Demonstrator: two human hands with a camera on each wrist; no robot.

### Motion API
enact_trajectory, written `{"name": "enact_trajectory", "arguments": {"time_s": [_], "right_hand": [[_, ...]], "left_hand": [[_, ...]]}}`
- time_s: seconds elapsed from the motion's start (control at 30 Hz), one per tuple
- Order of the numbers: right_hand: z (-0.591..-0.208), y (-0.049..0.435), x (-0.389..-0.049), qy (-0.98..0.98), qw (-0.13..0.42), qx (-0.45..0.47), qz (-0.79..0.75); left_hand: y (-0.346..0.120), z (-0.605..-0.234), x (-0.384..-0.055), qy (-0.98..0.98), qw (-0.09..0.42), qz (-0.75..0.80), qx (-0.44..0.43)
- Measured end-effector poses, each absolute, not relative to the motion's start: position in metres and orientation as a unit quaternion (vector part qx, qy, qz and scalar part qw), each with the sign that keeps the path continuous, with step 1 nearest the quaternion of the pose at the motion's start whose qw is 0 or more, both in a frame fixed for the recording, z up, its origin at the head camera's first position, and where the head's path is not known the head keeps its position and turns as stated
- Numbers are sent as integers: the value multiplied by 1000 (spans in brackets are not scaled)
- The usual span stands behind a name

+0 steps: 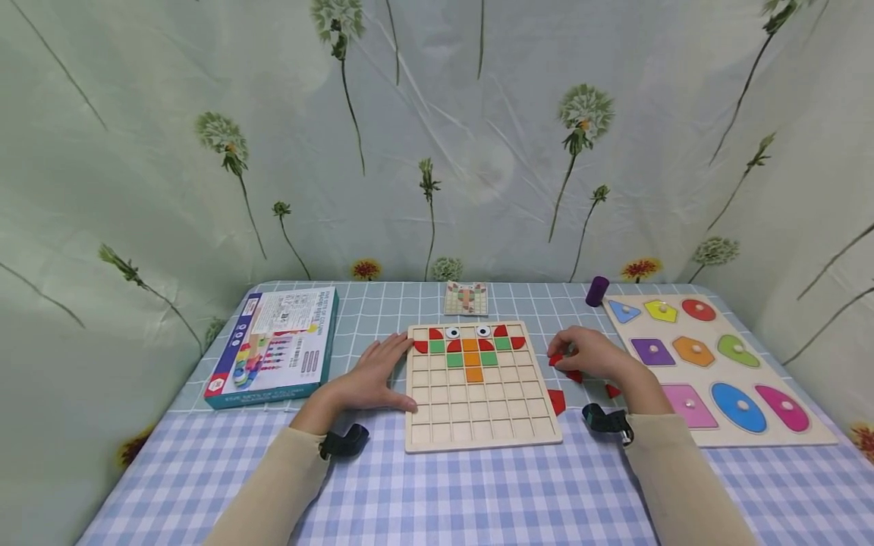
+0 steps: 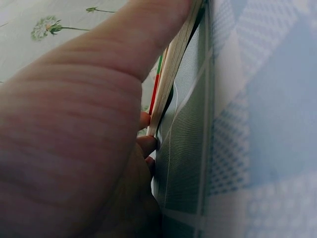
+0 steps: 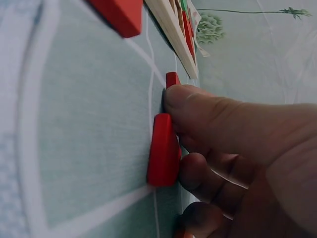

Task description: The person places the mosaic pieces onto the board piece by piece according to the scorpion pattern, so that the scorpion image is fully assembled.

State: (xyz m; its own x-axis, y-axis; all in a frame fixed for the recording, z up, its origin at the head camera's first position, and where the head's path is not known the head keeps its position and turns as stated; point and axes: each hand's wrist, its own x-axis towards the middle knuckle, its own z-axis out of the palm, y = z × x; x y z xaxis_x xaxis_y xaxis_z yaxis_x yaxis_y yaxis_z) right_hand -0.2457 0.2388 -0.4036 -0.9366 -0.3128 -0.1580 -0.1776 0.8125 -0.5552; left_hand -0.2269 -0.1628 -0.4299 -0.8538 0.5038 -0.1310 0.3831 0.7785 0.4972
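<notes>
A wooden grid board (image 1: pixel 478 413) lies flat, its upper rows holding red, green and orange pieces and two eye discs (image 1: pixel 484 332). My left hand (image 1: pixel 372 379) is spread along the board's left edge, thumb and fingertips touching it; the left wrist view shows the thumb (image 2: pixel 148 34) across that edge. Right of the board, my right hand (image 1: pixel 587 353) pinches a small red piece (image 1: pixel 555 360) between thumb and fingers, low over the cloth. Another red piece (image 3: pixel 163 148) lies just under those fingers. A larger red piece (image 1: pixel 557 402) sits by the board's right edge.
Behind the board stands a small pattern card (image 1: pixel 466 298). A boxed toy set (image 1: pixel 276 345) lies at left. On the right are a shape puzzle board (image 1: pixel 662 371) with knobbed pieces and a purple cylinder (image 1: pixel 597 291). Another red piece (image 1: pixel 612 390) lies near my right wrist.
</notes>
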Motion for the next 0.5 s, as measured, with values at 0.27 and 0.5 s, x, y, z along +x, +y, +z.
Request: {"name": "enact_trajectory", "arguments": {"time_s": [0.27, 0.5], "right_hand": [[-404, 240, -246, 943, 109, -127, -287], [-404, 238, -247, 944, 85, -128, -292]], "left_hand": [[-163, -429, -228, 933, 127, 233, 242], [-163, -429, -227, 934, 127, 230, 243]]}}
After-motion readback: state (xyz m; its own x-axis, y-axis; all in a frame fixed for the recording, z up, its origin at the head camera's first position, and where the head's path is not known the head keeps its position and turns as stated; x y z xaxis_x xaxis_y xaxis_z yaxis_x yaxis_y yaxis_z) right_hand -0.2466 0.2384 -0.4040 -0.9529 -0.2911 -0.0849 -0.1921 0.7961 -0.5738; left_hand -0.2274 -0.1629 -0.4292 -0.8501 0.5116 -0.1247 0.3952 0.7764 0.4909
